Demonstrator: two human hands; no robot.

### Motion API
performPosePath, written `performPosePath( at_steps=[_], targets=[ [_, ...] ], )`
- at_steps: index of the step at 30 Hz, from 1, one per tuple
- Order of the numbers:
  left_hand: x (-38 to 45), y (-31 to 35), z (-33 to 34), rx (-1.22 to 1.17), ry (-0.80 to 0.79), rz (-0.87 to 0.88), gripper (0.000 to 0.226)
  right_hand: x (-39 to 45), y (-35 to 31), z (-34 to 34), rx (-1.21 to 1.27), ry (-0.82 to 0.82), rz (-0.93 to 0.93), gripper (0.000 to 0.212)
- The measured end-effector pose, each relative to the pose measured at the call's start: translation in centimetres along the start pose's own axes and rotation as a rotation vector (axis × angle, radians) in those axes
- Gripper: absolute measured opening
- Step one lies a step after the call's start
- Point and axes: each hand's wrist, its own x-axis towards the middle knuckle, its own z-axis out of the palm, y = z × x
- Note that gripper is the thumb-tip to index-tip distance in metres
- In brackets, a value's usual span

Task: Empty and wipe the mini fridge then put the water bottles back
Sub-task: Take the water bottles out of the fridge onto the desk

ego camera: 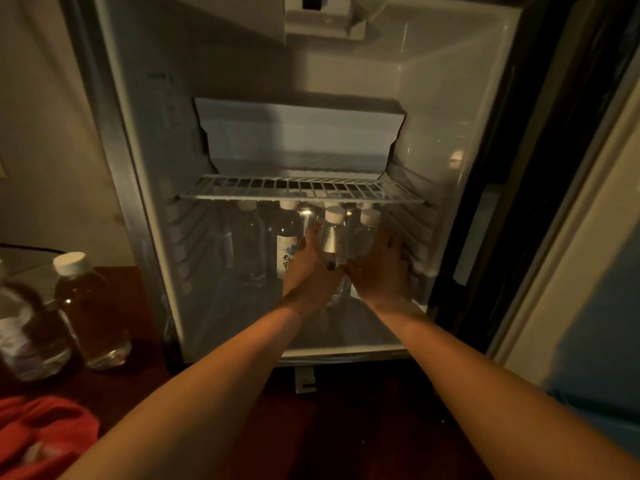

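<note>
- My left hand (309, 268) and my right hand (379, 268) are both inside the mini fridge (460, 140), under the wire shelf (301, 190).
- Between my two palms stands one water bottle (333, 239) with a white cap. The left fingers curl around its left side and the thumb lies across its front. The right hand is at its right side, but whether those fingers close on this bottle or on the one behind, I cannot tell.
- More bottles (287, 233) stand just to the left of my grip and behind it, close together, on the fridge floor.
- Outside, far to the left of my hands, two bottles (91, 306) stand on the dark surface, and a red cloth (41, 431) lies near my left elbow.
- I think the bottle is full, so rather heavy, with thin plastic that gives under pressure, and maybe cold and wet, so slippery.
- I judge the best hold is on the body below the shoulder, firm but without squeezing, with care for the shelf just above the cap.
</note>
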Motion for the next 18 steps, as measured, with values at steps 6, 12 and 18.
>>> performPosePath(
  at_steps=[6,12,18],
  targets=[
    [-1.2,-0.2,-2.2,0.071,0.006,0.01,0.077,-1.9,-0.4,-1.7,0.077,-0.013,-0.098,0.083],
    [-6.4,-0.2,-7.6,0.1,0.001,0.054,0.071,-6.5,-2.8,-4.5,0.028,-0.072,-0.216,0.082],
    [-12.0,-1.2,-14.9,0.226,0.132,0.026,0.061,-12.6,-8.0,-5.9,0.182,-0.058,-0.438,0.087]
  ],
)
